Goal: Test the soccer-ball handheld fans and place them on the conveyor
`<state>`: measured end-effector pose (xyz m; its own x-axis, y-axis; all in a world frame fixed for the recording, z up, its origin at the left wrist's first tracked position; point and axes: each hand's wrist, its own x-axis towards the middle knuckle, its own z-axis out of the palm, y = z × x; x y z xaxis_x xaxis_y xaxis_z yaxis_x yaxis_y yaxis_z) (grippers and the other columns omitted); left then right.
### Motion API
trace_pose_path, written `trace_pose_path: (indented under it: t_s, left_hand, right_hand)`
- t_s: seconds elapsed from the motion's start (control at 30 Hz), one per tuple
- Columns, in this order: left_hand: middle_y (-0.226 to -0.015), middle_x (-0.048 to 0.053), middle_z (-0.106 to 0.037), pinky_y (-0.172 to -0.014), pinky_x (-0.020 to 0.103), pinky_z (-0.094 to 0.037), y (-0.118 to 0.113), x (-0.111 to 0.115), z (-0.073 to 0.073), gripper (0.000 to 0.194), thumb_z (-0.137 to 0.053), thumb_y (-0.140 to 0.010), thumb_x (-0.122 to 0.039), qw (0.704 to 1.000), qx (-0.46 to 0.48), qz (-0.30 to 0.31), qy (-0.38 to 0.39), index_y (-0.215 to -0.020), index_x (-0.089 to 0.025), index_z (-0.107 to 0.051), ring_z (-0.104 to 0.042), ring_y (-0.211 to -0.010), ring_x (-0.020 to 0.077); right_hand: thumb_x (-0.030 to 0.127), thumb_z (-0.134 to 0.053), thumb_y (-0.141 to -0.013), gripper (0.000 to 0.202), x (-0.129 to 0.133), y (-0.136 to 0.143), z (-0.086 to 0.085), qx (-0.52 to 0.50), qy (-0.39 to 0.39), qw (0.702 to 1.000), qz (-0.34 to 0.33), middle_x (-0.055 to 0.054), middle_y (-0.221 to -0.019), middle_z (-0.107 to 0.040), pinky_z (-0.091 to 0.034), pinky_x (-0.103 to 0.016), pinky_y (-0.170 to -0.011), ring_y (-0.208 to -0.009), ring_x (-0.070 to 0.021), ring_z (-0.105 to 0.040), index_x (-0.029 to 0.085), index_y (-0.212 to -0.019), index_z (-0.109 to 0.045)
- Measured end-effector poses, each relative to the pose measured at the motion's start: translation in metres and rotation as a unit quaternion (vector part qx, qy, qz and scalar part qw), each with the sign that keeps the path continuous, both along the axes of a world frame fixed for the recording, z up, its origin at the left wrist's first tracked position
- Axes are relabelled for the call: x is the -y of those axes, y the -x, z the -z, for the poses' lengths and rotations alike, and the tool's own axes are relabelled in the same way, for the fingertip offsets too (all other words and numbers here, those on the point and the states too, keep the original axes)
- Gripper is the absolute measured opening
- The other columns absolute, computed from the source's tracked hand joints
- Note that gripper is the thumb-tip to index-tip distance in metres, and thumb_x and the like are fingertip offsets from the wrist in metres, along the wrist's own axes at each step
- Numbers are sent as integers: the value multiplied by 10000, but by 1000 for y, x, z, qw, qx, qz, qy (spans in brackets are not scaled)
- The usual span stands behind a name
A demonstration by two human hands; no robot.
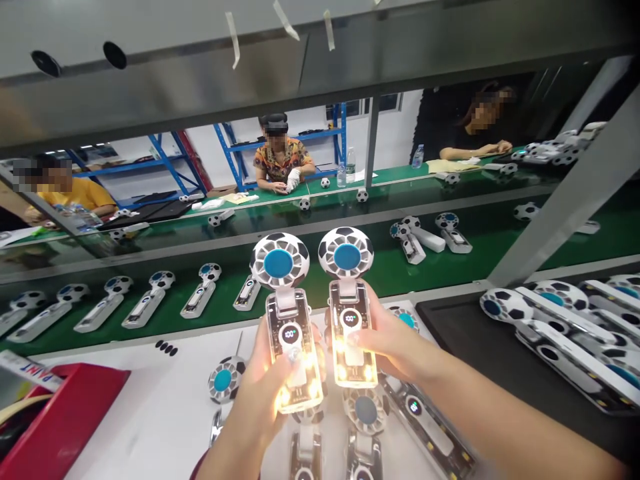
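My left hand is wrapped round a handheld fan with a football-patterned head and a blue centre. My right hand grips a second handheld fan of the same kind, side by side with the first. Both stand upright, their clear bodies glowing with warm lights, and each round display seems to read 100. Each thumb rests on the fan's front, below the display. Beneath my hands, more such fans lie on the white worktop, among them one under my right forearm.
A green conveyor belt crosses ahead, carrying several fans. At right, a black tray holds several more. A red bin stands at left, near small black ovals. Metal posts frame the bench. Three people sit across the line.
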<state>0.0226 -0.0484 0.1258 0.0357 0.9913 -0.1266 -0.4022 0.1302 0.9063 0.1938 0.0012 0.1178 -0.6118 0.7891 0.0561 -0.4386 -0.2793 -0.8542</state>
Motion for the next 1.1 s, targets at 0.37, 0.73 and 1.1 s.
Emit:
trace_pose_path:
  t_s: [0.37,0.73,1.1]
  left_hand:
    - [-873,55,-595,-468,292,-475,5,-2,6,374,-684,-660,-354,998,24,38,-39,-988,-281,-521,-564,-596,189]
    - [-844,35,-599,-534,277,-487,5,3,2,596,-667,-695,-322,998,15,61,-30,-1213,-293,-373,-588,-645,190]
    - [-857,39,-601,-555,283,-484,1,7,-6,621,-697,-657,-338,999,13,44,-11,-1196,-286,-395,-584,-659,195]
  right_hand:
    - [208,-663,-666,719,5,0,-3,-9,15,1000,-2,5,-880,-522,-465,-335,-697,-780,-168,-579,325,-1224,-225]
    - [192,-682,-698,852,7,-1,1,-37,-25,999,-29,-54,-1009,-548,-450,-420,-781,-885,-219,-589,302,-1322,-112]
    - [220,-671,-694,807,9,0,-2,-32,-10,999,-19,-47,-991,-547,-446,-398,-762,-854,-207,-581,301,-1297,-142]
